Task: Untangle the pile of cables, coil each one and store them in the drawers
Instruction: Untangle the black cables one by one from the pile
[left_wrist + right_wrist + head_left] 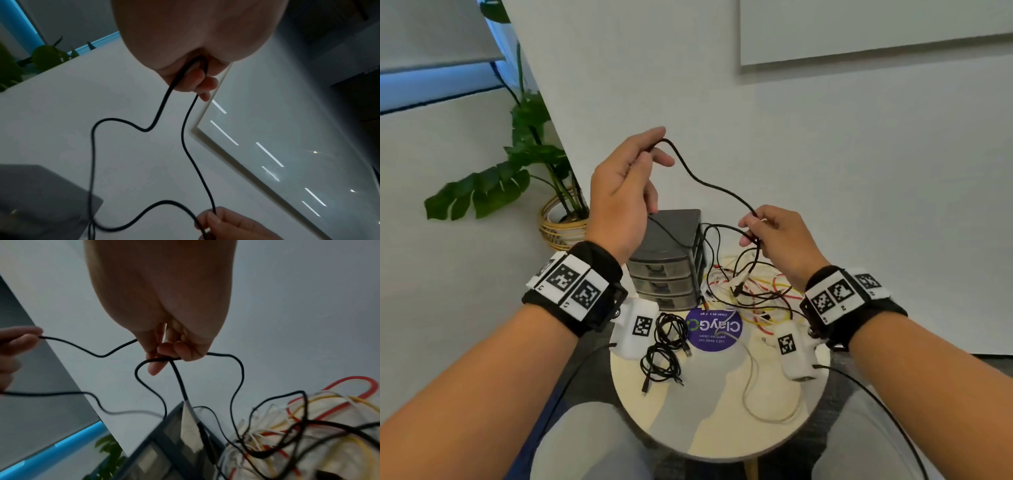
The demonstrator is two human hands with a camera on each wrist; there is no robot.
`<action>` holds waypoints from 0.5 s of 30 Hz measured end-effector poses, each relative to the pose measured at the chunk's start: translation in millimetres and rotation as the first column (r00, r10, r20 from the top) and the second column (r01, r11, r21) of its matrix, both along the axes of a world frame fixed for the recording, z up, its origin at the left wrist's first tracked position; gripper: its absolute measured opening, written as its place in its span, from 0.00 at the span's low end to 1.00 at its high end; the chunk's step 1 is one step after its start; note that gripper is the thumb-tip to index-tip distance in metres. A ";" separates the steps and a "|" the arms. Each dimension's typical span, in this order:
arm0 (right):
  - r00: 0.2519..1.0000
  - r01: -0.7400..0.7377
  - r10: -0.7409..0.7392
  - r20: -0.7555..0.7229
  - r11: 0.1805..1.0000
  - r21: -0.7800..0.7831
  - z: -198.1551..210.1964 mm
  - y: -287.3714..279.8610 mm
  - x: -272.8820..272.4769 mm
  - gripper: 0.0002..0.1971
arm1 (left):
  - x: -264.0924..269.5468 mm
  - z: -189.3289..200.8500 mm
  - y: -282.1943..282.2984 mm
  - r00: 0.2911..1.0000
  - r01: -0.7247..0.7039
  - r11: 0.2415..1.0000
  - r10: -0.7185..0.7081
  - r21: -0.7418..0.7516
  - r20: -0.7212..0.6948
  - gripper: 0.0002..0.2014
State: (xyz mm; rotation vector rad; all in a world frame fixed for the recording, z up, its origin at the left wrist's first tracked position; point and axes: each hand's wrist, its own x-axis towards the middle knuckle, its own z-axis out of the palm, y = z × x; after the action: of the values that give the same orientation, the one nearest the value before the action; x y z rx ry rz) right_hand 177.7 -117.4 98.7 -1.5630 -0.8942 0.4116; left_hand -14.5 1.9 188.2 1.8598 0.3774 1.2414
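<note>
Two hands raised over the drawers [666, 270], sharing one black cable [709, 185]. Head view: left hand [625, 192] up and behind the drawers, fingertips pinching the cable near one end, likely to keep that end clear of the pile [750, 291]. Right hand [774, 236] lower, right of the drawers, fingers closed on the same cable plus a gathered loop, probably to feed slack for coiling. Remainder trailing down into the red, yellow and white pile right of the drawers. Two black bundles [666, 346] lying in front of the drawers, not yet stored; drawers all closed.

Left wrist view: left hand [193, 76] curled round the cable [185, 129], two strands dropping from the fingers, one reaching the right hand [224, 222] below. Drawers' top at lower left, dim.

Right wrist view: right hand [170, 345] clamping crossed black strands [176, 378]; silver sleeve on one strand just above the drawers [164, 443]. Pile [308, 434] to the right of the drawers, black runs caught in it, so judged not yet free.
</note>
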 end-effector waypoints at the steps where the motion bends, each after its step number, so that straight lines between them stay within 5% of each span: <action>1: 0.999 -0.023 0.023 -0.034 1.000 -0.002 8.6 0.4 -1.7 0.11 | -3.8 6.5 -2.4 1.000 0.010 1.000 -0.010 0.007 0.017 0.19; 10: 0.957 -0.180 0.257 0.131 0.887 -0.425 7.8 -9.0 -23.0 0.15 | -31.1 56.9 -23.8 0.994 0.112 0.993 -0.113 0.041 0.014 0.18; 15: 0.942 -0.257 0.325 0.086 0.860 -0.441 24.7 -12.1 -30.9 0.19 | -38.8 74.5 -28.3 0.994 0.102 0.994 -0.104 0.034 0.046 0.18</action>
State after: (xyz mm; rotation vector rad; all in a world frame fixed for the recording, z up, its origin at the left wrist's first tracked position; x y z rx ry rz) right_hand 146.8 -129.5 123.4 -1.8813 -1.2347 0.7485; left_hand -53.3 -26.4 262.7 1.8485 0.2342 1.2256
